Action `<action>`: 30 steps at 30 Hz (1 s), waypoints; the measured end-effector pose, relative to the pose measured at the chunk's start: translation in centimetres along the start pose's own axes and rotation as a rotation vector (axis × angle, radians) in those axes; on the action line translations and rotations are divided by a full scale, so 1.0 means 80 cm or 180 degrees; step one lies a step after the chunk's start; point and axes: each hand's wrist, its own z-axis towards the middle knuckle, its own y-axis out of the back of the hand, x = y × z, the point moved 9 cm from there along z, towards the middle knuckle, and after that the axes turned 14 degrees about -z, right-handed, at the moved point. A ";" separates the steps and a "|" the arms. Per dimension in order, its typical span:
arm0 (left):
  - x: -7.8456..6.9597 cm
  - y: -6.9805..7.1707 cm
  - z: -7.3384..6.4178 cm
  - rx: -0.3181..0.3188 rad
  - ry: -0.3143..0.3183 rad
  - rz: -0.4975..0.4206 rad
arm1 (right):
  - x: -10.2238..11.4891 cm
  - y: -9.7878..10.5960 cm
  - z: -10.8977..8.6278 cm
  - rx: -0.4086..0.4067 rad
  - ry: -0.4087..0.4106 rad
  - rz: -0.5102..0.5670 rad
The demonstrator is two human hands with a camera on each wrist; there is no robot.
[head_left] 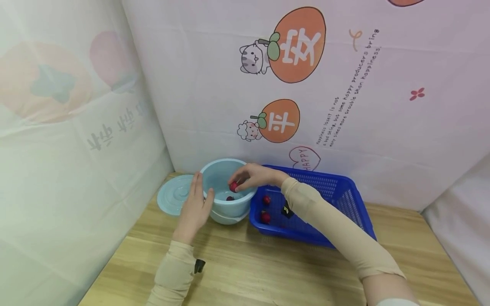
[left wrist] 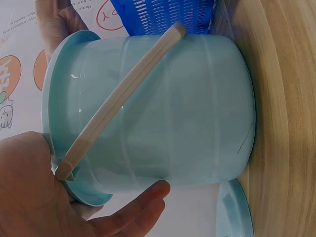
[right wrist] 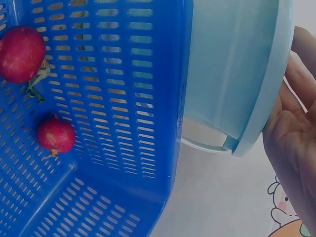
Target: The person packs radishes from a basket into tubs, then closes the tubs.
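Note:
A light blue bucket (head_left: 231,209) stands upright on the table, and a red radish (head_left: 229,198) shows inside it. My right hand (head_left: 257,175) reaches over its rim and pinches another radish (head_left: 233,186) above the opening. In the right wrist view, the rim hides the fingertips of the right hand (right wrist: 296,133). My left hand (head_left: 194,212) rests against the bucket's left side, thumb at the front rim, fingers straight. In the left wrist view, its fingers (left wrist: 143,207) lie along the bucket wall below the beige-looking handle (left wrist: 121,101).
A blue perforated basket (head_left: 360,195) stands right beside the bucket, with radishes (right wrist: 20,54) on its bottom. The bucket's round lid (head_left: 174,195) lies to the left. Printed cloth (head_left: 214,85) hangs behind the wooden table (head_left: 245,263).

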 end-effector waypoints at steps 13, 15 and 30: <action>0.000 -0.003 -0.001 -0.0004 -0.0025 0.0038 | -0.005 -0.003 -0.002 -0.0024 0.0034 0.0009; 0.000 -0.003 0.000 -0.0015 -0.0039 0.0039 | -0.006 -0.003 -0.001 -0.0028 0.0042 0.0009; 0.000 -0.001 0.002 -0.0019 -0.0055 0.0016 | -0.004 -0.002 -0.003 -0.0021 0.0000 0.0181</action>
